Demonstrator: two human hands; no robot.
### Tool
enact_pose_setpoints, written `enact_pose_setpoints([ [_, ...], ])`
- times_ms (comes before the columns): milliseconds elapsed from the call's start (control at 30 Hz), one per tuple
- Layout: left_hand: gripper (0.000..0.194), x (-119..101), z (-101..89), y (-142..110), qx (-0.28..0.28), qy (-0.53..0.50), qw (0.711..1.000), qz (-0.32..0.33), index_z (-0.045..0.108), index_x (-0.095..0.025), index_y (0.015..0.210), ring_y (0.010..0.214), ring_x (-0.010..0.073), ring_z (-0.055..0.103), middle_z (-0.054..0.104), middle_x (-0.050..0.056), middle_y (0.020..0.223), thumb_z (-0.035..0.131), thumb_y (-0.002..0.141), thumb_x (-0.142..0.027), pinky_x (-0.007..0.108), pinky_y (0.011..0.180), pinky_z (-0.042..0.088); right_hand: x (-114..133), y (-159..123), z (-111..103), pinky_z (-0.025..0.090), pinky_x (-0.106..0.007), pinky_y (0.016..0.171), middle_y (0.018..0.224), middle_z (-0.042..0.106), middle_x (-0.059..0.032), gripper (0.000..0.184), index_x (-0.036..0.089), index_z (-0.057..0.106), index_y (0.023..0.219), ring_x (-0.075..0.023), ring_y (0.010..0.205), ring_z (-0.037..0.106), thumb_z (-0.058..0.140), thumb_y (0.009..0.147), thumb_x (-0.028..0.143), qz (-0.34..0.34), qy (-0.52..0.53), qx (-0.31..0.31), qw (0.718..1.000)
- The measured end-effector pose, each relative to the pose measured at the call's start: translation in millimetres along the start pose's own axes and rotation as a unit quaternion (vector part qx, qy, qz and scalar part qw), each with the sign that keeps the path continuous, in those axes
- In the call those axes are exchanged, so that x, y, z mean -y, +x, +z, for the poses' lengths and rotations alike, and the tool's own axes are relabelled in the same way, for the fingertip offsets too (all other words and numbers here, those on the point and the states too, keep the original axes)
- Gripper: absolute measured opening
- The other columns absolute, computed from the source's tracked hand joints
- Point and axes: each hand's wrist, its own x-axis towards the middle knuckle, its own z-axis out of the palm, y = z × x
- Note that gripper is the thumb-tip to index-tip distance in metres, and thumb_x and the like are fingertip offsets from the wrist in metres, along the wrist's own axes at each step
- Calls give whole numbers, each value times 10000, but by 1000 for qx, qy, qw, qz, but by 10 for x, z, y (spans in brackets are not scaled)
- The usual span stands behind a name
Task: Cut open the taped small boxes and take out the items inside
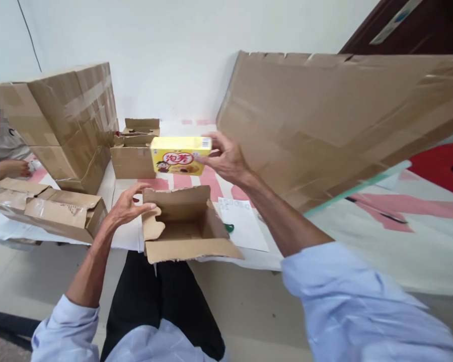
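My right hand (pixel 224 158) grips a yellow snack box (pixel 179 156) with red lettering by its right end, holding it in the air above and behind a small open cardboard box (pixel 186 229). My left hand (pixel 127 203) rests on the left flap of that open box, thumb and fingers pinching the flap's edge. The box stands at the near edge of a low white surface (pixel 249 251), flaps spread, and I see nothing inside it.
A second small open carton (pixel 134 148) sits behind the snack box. Large taped cartons (pixel 71 120) stand at the left, a flattened one (pixel 45 206) in front. A big cardboard sheet (pixel 324 125) leans at the right. Another person's hand (pixel 17 168) shows far left.
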Motion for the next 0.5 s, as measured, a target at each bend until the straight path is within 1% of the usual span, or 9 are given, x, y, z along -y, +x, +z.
enact_pose_setpoints([
  [100,327,-15,-45,118,-89,-8,996,-4,729,-223,1120,1073,269,749,781,98,1208,700,910,-472,344,813,587,-136,177,362,653,-399,787,1017,803,-56,692,241,657,1117,-262,948,756,967,621,610,33,54,101,993],
  [200,246,96,-36,315,-129,2,992,-14,736,-205,1020,949,237,745,795,91,1116,711,874,-401,307,732,562,-285,299,747,641,-377,786,1001,790,-63,707,224,643,1055,-233,913,738,961,589,651,71,123,190,971],
  [267,225,224,-1,446,-148,9,989,-30,744,-200,1007,879,216,733,801,77,1041,734,846,-356,304,737,554,-394,368,952,638,-379,792,1019,783,-76,726,215,645,1052,-232,922,729,957,576,666,91,147,219,960],
  [300,219,295,23,505,-155,13,987,-42,749,-199,1007,838,205,724,801,66,989,745,836,-336,306,746,551,-450,402,1022,638,-385,797,1036,780,-84,734,210,650,1069,-235,933,726,953,582,668,100,145,219,960],
  [367,211,437,82,614,-155,22,985,-74,757,-199,997,766,188,704,793,45,896,769,815,-305,307,750,542,-553,460,1076,639,-412,818,1066,776,-97,732,199,664,1105,-243,943,719,943,611,661,114,111,191,969],
  [400,204,505,117,666,-149,26,984,-90,757,-199,983,748,187,699,789,39,867,782,808,-302,305,742,536,-593,479,1053,638,-431,842,1067,774,-99,707,194,675,1105,-247,945,716,935,635,654,113,86,170,975],
  [433,195,569,155,718,-142,28,984,-105,754,-199,958,740,189,698,786,37,846,796,805,-312,303,731,529,-620,486,996,634,-453,874,1057,774,-97,660,189,690,1087,-251,950,715,919,671,648,105,59,150,981],
  [500,205,683,232,825,-135,23,983,-120,739,-198,902,743,201,701,778,41,812,827,803,-356,302,715,519,-618,450,784,618,-496,951,1033,780,-91,539,183,727,1024,-260,979,717,866,767,636,76,18,133,988],
])
